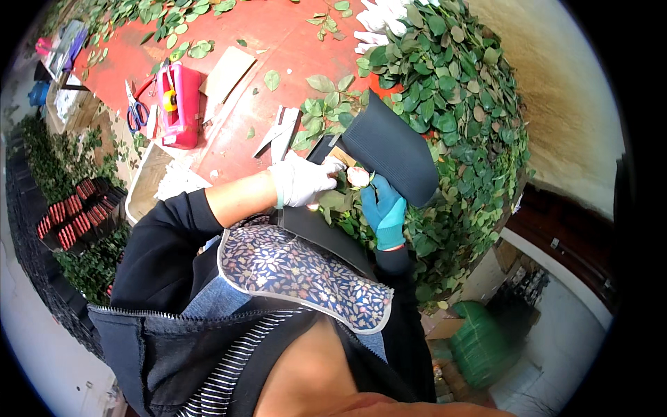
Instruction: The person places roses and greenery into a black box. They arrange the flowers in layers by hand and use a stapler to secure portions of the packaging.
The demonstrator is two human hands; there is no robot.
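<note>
A pale pink rose (358, 176) lies just in front of me among green leaves (336, 201). My right hand (384, 213), in a blue-green glove, is closed at the rose's right side, with the stem mostly hidden. On the left my white-gloved left hand (302, 181) has its fingers bent in beside a small brown cardboard piece (340, 156); what they grip is hidden. Past my right hand rises a curved black ribbed sheet (392, 149). Another black sheet (326, 236) slopes toward my flowered apron (299, 271).
Leafy stems (458, 118) pile high on the right of the red table (292, 35). Further left are a grey-white clamp-like tool (279, 133), a cardboard piece (228, 73), a pink holder (182, 108) with a yellow roll, and scissors (136, 111). White-wrapped bundles (379, 24) lie at the back.
</note>
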